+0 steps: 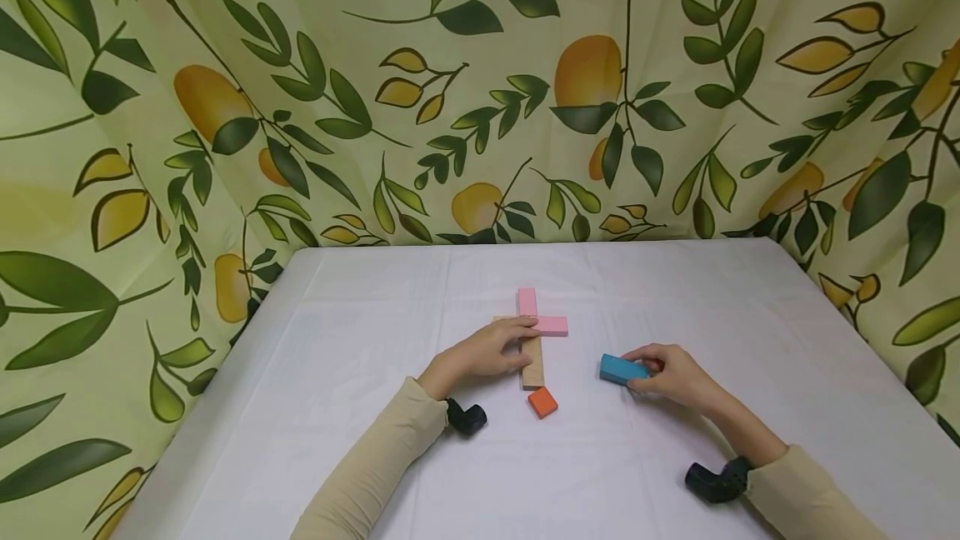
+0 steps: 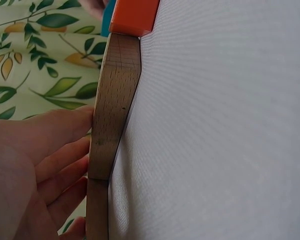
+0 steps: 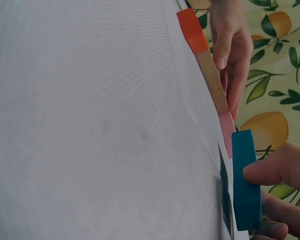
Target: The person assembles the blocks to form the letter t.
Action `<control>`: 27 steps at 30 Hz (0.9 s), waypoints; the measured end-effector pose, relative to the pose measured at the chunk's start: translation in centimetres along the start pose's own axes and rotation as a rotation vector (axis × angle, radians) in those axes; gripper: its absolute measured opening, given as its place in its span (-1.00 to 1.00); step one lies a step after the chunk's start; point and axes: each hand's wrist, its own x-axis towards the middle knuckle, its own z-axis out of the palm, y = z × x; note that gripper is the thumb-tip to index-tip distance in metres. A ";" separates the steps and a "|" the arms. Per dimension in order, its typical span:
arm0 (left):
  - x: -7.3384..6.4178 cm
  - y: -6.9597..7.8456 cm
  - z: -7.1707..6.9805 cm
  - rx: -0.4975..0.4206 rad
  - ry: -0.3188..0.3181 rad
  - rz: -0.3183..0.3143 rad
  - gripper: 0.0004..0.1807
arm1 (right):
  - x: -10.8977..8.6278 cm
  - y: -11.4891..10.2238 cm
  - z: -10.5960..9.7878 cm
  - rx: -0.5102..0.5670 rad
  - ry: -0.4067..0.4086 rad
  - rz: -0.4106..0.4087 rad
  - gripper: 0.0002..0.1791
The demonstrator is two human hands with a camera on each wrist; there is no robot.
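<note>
Several blocks form a cross on the white table. A pink block points away at the far end, and another pink block extends right. A wooden block runs toward the near side, and a second wooden block is mostly hidden under the left hand. My left hand rests at the cross, thumb and extended fingertips touching the wooden blocks. To the right, my right hand pinches a blue block between thumb and fingers, close over the table with its shadow beneath.
A small orange block sits turned at an angle at the near end of the wooden block. Behind the white table hangs a curtain with leaves and fruit. Black wrist devices sit at both sleeves.
</note>
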 end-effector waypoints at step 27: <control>0.1 -0.1 0.1 0.000 0.001 -0.005 -0.48 | 0.2 -0.7 0.6 -0.021 -0.050 -0.061 -0.59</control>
